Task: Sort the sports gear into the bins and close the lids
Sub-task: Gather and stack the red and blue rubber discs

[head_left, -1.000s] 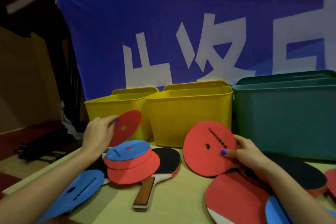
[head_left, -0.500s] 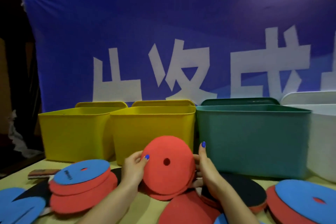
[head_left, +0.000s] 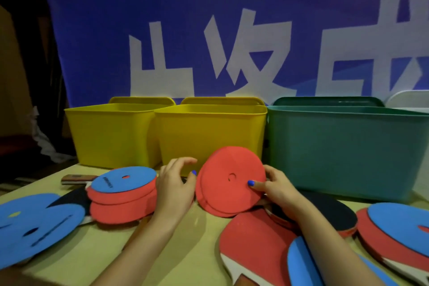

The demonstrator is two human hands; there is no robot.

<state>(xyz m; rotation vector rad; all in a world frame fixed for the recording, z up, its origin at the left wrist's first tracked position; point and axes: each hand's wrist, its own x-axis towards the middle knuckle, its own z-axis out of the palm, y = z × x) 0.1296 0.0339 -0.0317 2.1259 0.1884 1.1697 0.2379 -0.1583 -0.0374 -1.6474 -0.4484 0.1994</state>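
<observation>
Red discs (head_left: 228, 183), right hand (head_left: 276, 189) gripping

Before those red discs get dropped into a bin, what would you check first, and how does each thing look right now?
1. Right hand grips the stack of red foam discs: ok.
2. Left hand on the stack: not ok, beside it, fingers loosely curled.
3. Middle yellow plastic bin open: ok.
4. Bin has room inside: cannot tell.
5. Discs aligned: not ok, edges offset.
6. Green plastic bin open: ok.
</observation>
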